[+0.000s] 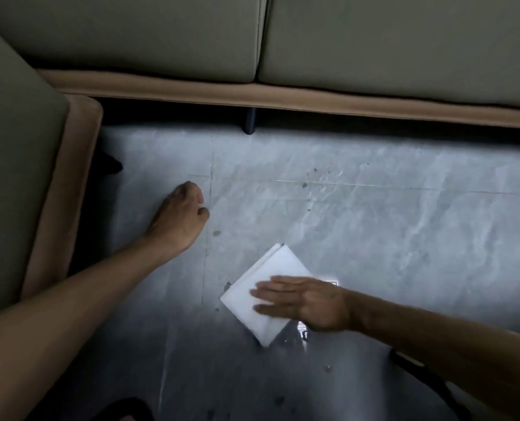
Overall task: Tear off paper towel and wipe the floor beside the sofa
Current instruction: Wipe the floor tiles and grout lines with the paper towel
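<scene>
A folded white paper towel (266, 287) lies flat on the grey marbled floor (389, 232) in front of the sofa. My right hand (307, 302) presses flat on the towel's right half, fingers straight and pointing left. My left hand (178, 217) rests on the floor to the left, fingers curled under, holding nothing, close to the sofa's corner. Small dark specks and wet spots dot the floor around the towel and farther back.
The sofa (283, 98) with grey-green cushions and a tan base runs along the top and down the left side. A dark sofa leg (249, 123) stands at the back. A dark strap (428, 378) lies at lower right.
</scene>
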`<state>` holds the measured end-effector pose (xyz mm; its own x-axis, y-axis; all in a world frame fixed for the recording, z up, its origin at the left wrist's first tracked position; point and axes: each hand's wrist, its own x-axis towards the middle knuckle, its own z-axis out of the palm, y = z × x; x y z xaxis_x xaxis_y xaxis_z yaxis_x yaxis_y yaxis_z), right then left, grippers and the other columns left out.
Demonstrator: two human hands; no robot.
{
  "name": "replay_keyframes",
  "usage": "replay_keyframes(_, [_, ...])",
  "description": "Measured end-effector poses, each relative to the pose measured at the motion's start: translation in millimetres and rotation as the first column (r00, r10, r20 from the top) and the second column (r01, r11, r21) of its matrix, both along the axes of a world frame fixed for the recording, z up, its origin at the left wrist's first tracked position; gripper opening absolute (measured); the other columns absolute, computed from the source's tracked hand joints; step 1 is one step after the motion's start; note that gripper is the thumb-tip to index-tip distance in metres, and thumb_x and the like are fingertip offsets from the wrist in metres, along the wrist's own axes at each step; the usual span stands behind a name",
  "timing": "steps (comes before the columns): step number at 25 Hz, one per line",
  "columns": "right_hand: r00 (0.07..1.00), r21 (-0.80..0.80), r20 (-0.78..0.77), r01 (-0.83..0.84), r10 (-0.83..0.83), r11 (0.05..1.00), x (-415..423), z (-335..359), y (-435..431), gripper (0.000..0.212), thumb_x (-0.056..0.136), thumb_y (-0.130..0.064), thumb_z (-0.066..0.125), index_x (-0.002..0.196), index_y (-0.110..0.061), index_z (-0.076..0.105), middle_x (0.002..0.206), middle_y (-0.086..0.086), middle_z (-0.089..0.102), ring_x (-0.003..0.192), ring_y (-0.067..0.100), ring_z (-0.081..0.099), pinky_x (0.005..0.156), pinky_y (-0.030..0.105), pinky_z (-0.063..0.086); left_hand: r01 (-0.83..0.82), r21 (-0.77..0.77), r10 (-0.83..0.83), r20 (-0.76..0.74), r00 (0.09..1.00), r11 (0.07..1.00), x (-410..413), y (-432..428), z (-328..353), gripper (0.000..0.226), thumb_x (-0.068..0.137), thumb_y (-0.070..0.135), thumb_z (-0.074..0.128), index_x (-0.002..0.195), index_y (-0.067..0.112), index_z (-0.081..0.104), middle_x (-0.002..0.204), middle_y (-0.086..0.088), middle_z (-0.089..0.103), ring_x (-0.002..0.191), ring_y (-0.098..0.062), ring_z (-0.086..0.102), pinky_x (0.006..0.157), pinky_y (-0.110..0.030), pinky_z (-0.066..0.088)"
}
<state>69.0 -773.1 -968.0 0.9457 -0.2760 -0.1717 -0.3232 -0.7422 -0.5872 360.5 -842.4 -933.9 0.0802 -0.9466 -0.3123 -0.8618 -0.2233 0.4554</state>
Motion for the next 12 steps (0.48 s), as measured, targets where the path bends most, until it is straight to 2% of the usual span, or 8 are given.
replay_keyframes(2, [0.988,-0.082,-0.008,-0.152,0.152,0.985,-2.5,-14.5,12.0,0.052,0.098,-0.012,0.047,0.149,-0.015,0.035,0.158,0.001,0.024,0.148,0.013,0.013,0.121,0.035,0.013,0.039,-0.003,-0.039,0.024,0.999,0.999,2.4,2.5,-3.2,0.014,0.086,0.009,0.052,0.097,0.002,0.048,0.108,-0.02,0.053,0.102,-0.036,0.052,0.085,-0.036,0.038])
replay_keyframes(5, [0.972,-0.09,0.0,-0.233,0.234,0.968,-4.0,-21.0,-30.1,0.053,0.098,-0.001,0.046,0.147,-0.017,0.038,0.155,-0.005,0.031,0.145,0.005,0.019,0.12,0.026,0.012,0.09,0.014,-0.091,0.083,0.992,0.996,-4.8,2.7,-13.3,0.017,0.085,0.009,0.05,0.1,0.0,0.048,0.123,-0.026,0.047,0.12,-0.038,0.043,0.099,-0.042,0.036])
replay_keyframes(7, [0.993,-0.08,-0.013,-0.114,0.113,0.99,-3.2,-13.2,-66.7,0.057,0.092,0.012,0.048,0.142,-0.015,0.046,0.151,-0.001,0.039,0.141,0.005,0.026,0.119,0.023,0.013,0.093,0.074,-0.1,0.104,0.99,0.993,-13.6,1.6,-16.8,0.022,0.088,0.013,0.048,0.106,0.001,0.046,0.141,-0.029,0.034,0.135,-0.038,0.03,0.108,-0.043,0.031])
replay_keyframes(9, [0.992,-0.105,0.014,0.126,-0.125,0.987,-10.2,-3.3,-99.6,0.062,0.082,0.019,0.05,0.135,-0.011,0.055,0.146,0.004,0.047,0.138,0.013,0.037,0.117,0.028,0.025,0.088,0.117,-0.102,0.119,0.988,0.989,-20.5,-3.4,-19.3,0.028,0.09,0.018,0.047,0.112,0.0,0.045,0.148,-0.03,0.025,0.141,-0.037,0.021,0.11,-0.043,0.029])
replay_keyframes(10, [0.98,-0.138,0.034,0.199,-0.197,0.97,-12.8,0.0,-108.2,0.061,0.078,0.018,0.052,0.132,-0.01,0.059,0.143,0.005,0.05,0.136,0.018,0.042,0.113,0.033,0.034,0.084,0.133,-0.101,0.13,0.986,0.988,-22.0,-5.3,-20.4,0.03,0.09,0.019,0.046,0.113,0.0,0.044,0.148,-0.031,0.025,0.142,-0.037,0.02,0.11,-0.043,0.03])
replay_keyframes(12, [0.967,-0.223,0.015,0.25,-0.253,0.942,-12.1,4.6,-103.1,0.051,0.077,0.003,0.058,0.127,-0.009,0.063,0.14,0.007,0.054,0.13,0.026,0.05,0.104,0.037,0.044,0.08,0.15,-0.103,0.152,0.983,0.985,-24.8,-9.2,-22.1,0.032,0.09,0.02,0.045,0.115,0.0,0.044,0.145,-0.032,0.029,0.14,-0.039,0.021,0.108,-0.044,0.032])
